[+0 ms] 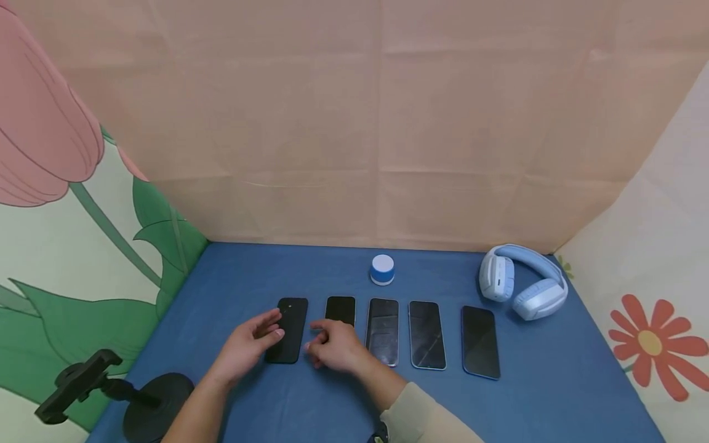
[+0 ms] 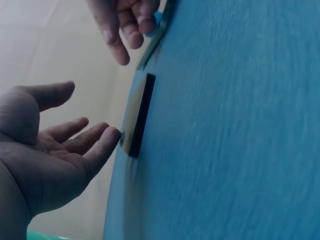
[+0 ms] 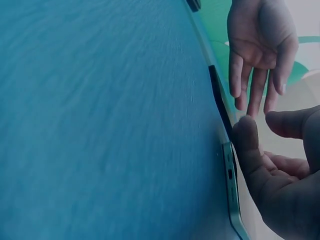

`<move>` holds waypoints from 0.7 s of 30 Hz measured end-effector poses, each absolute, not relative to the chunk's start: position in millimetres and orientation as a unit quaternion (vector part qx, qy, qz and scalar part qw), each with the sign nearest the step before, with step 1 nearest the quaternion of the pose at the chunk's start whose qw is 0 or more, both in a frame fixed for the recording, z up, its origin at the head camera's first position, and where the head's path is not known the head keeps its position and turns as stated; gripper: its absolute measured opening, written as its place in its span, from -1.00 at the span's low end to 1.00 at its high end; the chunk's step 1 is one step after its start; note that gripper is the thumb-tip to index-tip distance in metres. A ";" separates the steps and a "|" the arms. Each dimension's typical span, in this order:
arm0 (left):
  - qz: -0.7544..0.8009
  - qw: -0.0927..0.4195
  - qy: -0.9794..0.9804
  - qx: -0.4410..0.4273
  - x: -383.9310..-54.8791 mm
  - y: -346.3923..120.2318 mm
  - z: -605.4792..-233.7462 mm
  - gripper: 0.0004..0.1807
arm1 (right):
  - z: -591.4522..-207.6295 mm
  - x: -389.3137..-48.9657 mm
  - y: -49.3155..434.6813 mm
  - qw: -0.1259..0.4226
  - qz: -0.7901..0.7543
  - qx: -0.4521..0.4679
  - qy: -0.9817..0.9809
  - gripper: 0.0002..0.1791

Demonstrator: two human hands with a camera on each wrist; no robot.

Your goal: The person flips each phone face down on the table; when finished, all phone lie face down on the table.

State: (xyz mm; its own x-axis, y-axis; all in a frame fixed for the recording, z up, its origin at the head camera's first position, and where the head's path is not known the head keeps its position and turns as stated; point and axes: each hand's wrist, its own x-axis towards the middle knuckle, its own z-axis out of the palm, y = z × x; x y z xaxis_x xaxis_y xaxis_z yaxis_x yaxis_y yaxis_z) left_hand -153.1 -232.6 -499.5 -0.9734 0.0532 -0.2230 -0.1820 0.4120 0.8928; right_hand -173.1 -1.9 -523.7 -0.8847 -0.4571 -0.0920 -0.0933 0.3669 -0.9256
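Note:
A black phone (image 1: 292, 329) lies at the left of a row of several phones on the blue table. My left hand (image 1: 246, 346) is at its left side, fingers extended and thumb apart, holding nothing. In the left wrist view, a fingertip of the left hand (image 2: 60, 155) overlaps the edge of this phone (image 2: 142, 117); contact is unclear. Just right of the phone, my right hand (image 1: 336, 347) hovers with loosely bent fingers and nothing in them. It partly hides a second phone (image 1: 340, 307), seen edge-on as a pale-sided phone (image 3: 231, 187) in the right wrist view.
Three more phones, a silver-edged one (image 1: 382, 320), a cracked-looking one (image 1: 427, 335) and a dark one (image 1: 480, 341), continue the row rightward. Behind stands a blue-and-white round container (image 1: 382, 270). Light-blue headphones (image 1: 537, 298) lie back right; a black stand (image 1: 157, 406) is front left.

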 end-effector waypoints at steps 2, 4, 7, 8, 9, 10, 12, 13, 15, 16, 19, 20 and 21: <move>0.542 0.107 0.833 -0.036 -154.0 -229.0 -501.3 -0.34 | -523.3 -172.7 1.9 0.167 -0.539 -0.172 0.808 -0.48; 0.544 0.106 0.832 -0.032 -154.7 -224.9 -503.8 -0.35 | -523.6 -172.7 5.7 0.167 -0.541 -0.171 0.806 -0.47; 0.548 0.105 0.830 -0.028 -155.5 -218.4 -508.0 -0.35 | -524.4 -173.1 11.8 0.167 -0.540 -0.171 0.807 -0.48; 0.551 0.105 0.827 -0.027 -155.7 -216.3 -509.2 -0.35 | -524.7 -173.1 13.7 0.165 -0.539 -0.171 0.808 -0.49; 0.554 0.105 0.825 -0.026 -156.0 -214.3 -510.2 -0.35 | -524.6 -173.1 15.8 0.162 -0.537 -0.171 0.810 -0.49; 0.557 0.106 0.824 -0.025 -156.5 -212.4 -511.2 -0.35 | -524.3 -173.1 17.7 0.159 -0.535 -0.172 0.812 -0.50; 0.561 0.106 0.820 -0.024 -157.5 -208.9 -512.8 -0.36 | -523.4 -173.1 21.4 0.146 -0.526 -0.172 0.820 -0.52; 0.564 0.105 0.819 -0.023 -157.8 -207.0 -513.1 -0.36 | -522.8 -172.9 23.1 0.140 -0.523 -0.171 0.823 -0.53; 0.567 0.107 0.816 -0.020 -158.4 -203.0 -513.7 -0.37 | -522.0 -172.4 27.2 0.128 -0.515 -0.171 0.830 -0.54; 0.567 0.107 0.816 -0.017 -158.7 -201.5 -514.0 -0.37 | -521.7 -172.5 28.7 0.121 -0.509 -0.171 0.835 -0.55; 0.573 0.108 0.812 -0.011 -158.8 -196.6 -513.2 -0.37 | -521.5 -172.3 33.7 0.110 -0.495 -0.171 0.845 -0.56; 0.575 0.109 0.811 -0.009 -159.0 -195.1 -513.0 -0.38 | -521.4 -172.2 35.4 0.108 -0.491 -0.170 0.848 -0.56; 0.577 0.109 0.809 -0.006 -159.0 -193.7 -512.6 -0.38 | -521.0 -172.2 37.1 0.108 -0.487 -0.170 0.850 -0.56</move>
State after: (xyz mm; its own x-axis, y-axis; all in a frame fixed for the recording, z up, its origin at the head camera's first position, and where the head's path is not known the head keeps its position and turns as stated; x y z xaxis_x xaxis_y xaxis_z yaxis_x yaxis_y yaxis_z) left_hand -159.0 -193.7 -512.6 -0.9761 0.1161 -0.1836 -0.1357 0.3338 0.9328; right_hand -172.2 37.1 -521.0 -0.9191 -0.3937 -0.0175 -0.1842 0.4684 -0.8641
